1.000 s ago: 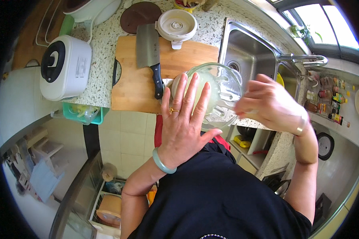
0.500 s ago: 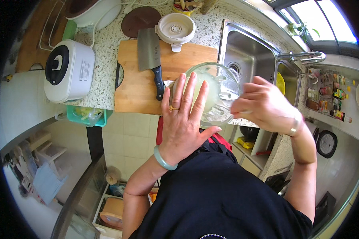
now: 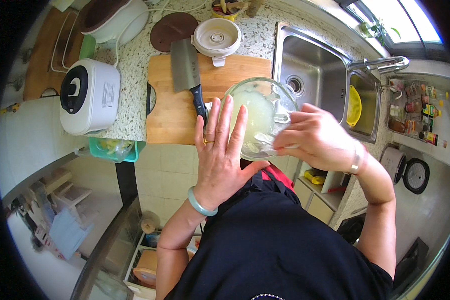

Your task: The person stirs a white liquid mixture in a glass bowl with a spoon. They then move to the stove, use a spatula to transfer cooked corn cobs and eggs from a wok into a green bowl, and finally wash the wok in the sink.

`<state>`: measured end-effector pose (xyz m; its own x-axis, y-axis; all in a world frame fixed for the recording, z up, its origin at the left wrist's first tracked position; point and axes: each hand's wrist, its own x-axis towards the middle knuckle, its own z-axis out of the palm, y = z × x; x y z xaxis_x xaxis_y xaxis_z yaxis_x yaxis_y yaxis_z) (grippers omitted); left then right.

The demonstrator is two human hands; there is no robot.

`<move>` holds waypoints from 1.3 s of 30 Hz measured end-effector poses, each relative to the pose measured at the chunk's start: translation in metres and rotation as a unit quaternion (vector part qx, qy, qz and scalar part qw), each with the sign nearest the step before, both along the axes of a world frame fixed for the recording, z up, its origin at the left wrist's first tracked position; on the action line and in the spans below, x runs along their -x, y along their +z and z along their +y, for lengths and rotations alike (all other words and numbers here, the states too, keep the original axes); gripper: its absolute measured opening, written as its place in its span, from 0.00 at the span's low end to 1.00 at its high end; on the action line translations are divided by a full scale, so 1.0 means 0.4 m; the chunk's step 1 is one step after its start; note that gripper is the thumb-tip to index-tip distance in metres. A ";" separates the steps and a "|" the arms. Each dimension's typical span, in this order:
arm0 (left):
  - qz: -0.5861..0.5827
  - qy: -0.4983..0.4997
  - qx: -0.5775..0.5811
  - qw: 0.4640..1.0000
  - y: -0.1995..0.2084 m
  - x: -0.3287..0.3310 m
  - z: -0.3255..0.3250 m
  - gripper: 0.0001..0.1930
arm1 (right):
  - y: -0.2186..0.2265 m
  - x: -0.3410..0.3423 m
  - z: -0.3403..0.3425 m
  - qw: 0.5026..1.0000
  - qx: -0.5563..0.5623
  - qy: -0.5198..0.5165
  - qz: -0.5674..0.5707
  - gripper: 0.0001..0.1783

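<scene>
So I'm standing here in this kitchen and the main thing is a clear glass bowl (image 3: 288, 101) with pale, cloudy liquid (image 3: 255, 110) in it, sitting right between the hands and a little beyond them. The left hand (image 3: 219, 162) is flat out, back up, fingers spread wide by the left side of the bowl; nothing's gripped in it, and honestly I can't tell how much of it is actually touching the glass. The right hand (image 3: 317, 137) is curled up tight at the bowl's right side, around what looks like a pale utensil (image 3: 293, 146), though the knuckles hide most of it. Left of and beyond the left hand there's a wooden cutting board (image 3: 167, 122) with a cleaver (image 3: 185, 65) on it, the black handle ending just beside those fingertips. Further out past the fingers, a round whitish lid-like piece (image 3: 216, 37) overlaps the board's far edge, next to a dark brown disc (image 3: 172, 32) on the speckled surface (image 3: 135, 60). Well off left of the hands is a white appliance (image 3: 100, 95), and beyond the right hand you've got the steel sink (image 3: 312, 60) with a yellow strainer (image 3: 354, 105) in its smaller basin.
</scene>
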<state>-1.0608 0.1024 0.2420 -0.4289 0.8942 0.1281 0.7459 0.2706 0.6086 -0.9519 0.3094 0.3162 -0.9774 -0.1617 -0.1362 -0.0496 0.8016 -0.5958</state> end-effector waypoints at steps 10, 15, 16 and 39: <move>-0.006 0.020 -0.002 1.000 -0.007 -0.002 -0.008 0.59 | 0.039 0.010 -0.004 0.987 0.126 -0.091 0.046 0.06; -0.008 0.010 -0.033 0.999 -0.016 -0.003 0.004 0.59 | -0.064 0.041 -0.082 0.978 0.150 -0.146 0.001 0.11; -0.013 0.008 -0.042 0.999 -0.019 -0.004 0.007 0.58 | -0.100 0.050 -0.097 0.983 0.113 -0.145 -0.007 0.12; -0.155 0.025 -0.041 0.987 -0.050 0.013 -0.025 0.63 | -0.027 0.095 -0.096 0.895 0.271 -0.332 0.126 0.13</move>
<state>-1.0660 0.0925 0.2221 -0.5014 0.8635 0.0543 0.5073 0.2426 0.8269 -0.9901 0.2710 0.3052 -0.8710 0.4907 0.0239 0.1437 0.3011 -0.9427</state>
